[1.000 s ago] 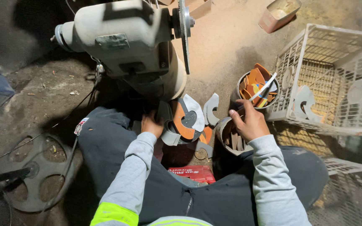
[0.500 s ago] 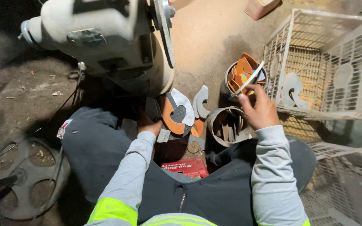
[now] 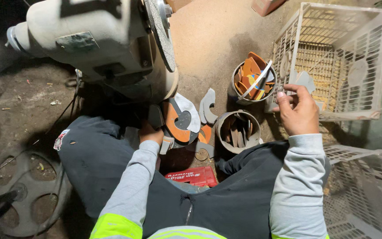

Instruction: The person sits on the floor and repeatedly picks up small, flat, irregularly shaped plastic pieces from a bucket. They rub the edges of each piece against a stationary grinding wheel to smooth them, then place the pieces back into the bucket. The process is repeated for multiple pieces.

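Grey flat piece (image 3: 305,81) | right hand (image 3: 298,113) fingers pinched on it | left hand (image 3: 151,132) fingers: cannot tell.

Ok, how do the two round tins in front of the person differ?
The far tin holds orange pieces and a pale strip; the near tin holds dull brown-grey pieces. The far tin stands beside the white crate; the near tin is by the knee. Both are open, upright and round.

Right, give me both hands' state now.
Left hand: closed on a stack of flat orange-and-grey crescent pieces.
Right hand: pinching a flat grey metal piece.
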